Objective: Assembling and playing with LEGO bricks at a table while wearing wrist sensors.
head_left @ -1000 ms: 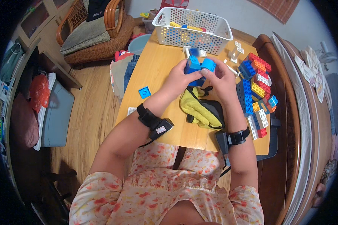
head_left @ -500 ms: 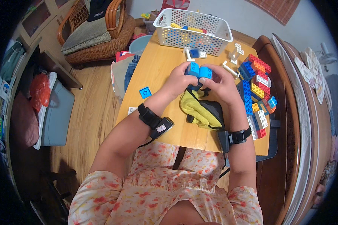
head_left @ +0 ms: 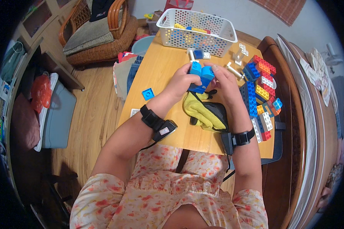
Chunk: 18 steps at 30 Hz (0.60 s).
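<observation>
Both hands hold a small stack of toy building bricks [head_left: 198, 86] above the middle of the table. Two light blue bricks [head_left: 195, 68] sit side by side at its top, over darker blue ones. My left hand [head_left: 180, 83] is closed on the left side of the stack, its thumb across the front. My right hand [head_left: 225, 79] grips the right side, with fingertips at the upper light blue brick on the right; some of its fingers are hidden. Just below the stack lies a crumpled yellow and dark grey cloth [head_left: 202, 112].
A light blue square brick [head_left: 148, 94] lies on the wooden table [head_left: 164, 126]. Joined bricks of many colours [head_left: 262, 91] line the table's right side. White brick pieces [head_left: 239, 54] and a white perforated basket [head_left: 197, 38] holding bricks stand at the back.
My right thumb has left the front of the stack, and my right fingers have moved up to the top right brick. More of the dark blue front shows.
</observation>
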### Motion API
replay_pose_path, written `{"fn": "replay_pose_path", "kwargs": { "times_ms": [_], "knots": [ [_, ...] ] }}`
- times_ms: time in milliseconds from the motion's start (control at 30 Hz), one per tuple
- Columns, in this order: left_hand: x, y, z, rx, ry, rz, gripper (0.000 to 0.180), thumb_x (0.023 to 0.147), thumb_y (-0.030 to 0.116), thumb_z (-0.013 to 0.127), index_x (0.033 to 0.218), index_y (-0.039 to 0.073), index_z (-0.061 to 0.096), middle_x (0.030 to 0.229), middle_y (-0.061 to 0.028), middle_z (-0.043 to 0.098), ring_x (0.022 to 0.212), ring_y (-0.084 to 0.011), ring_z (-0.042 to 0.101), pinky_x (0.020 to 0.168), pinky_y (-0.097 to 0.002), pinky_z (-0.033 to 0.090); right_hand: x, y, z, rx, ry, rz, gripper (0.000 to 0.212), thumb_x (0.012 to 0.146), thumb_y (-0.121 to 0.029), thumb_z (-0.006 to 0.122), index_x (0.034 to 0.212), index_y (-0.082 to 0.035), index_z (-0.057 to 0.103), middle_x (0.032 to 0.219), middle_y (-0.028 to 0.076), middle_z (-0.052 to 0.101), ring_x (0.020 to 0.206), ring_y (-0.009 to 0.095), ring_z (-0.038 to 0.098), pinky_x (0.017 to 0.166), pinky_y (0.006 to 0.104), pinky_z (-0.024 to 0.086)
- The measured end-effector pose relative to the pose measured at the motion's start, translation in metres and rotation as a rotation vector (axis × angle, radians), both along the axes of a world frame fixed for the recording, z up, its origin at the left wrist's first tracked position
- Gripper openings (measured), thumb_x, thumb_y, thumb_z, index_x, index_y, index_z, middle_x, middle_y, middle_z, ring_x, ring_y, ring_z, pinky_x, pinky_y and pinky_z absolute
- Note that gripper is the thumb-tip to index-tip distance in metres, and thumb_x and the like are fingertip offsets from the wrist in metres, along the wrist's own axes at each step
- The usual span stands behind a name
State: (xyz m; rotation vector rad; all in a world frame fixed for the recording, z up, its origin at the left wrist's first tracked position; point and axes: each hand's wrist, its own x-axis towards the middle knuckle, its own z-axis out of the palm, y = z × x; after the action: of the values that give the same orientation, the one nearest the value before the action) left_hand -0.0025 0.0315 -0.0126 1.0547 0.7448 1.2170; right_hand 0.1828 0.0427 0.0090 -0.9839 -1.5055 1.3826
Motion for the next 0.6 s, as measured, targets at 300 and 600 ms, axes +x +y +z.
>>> {"fn": "replay_pose_path", "kwargs": {
  "times_ms": [300, 600],
  "knots": [
    [0.003, -0.009, 0.006, 0.072, 0.063, 0.017, 0.047, 0.064, 0.001, 0.062, 0.111, 0.001, 0.058, 0.095, -0.0052, 0.062, 0.087, -0.0161, 0.060, 0.078, -0.0277, 0.049, 0.000, -0.004, 0.001, -0.387, 0.174, 0.085, 0.064, 0.085, -0.046, 0.066, 0.137, -0.013, 0.051, 0.108, 0.006, 0.064, 0.094, 0.021, 0.062, 0.080, 0.0348, 0.051],
    [0.004, -0.002, 0.000, 0.004, -0.051, -0.008, 0.046, 0.071, 0.002, 0.062, 0.116, 0.000, 0.057, 0.101, -0.0066, 0.064, 0.091, -0.0174, 0.062, 0.084, -0.0302, 0.051, -0.004, 0.006, -0.007, -0.362, 0.208, 0.112, 0.058, 0.093, -0.053, 0.055, 0.134, -0.012, 0.052, 0.104, 0.005, 0.066, 0.087, 0.019, 0.063, 0.079, 0.0334, 0.050]
  ]
}}
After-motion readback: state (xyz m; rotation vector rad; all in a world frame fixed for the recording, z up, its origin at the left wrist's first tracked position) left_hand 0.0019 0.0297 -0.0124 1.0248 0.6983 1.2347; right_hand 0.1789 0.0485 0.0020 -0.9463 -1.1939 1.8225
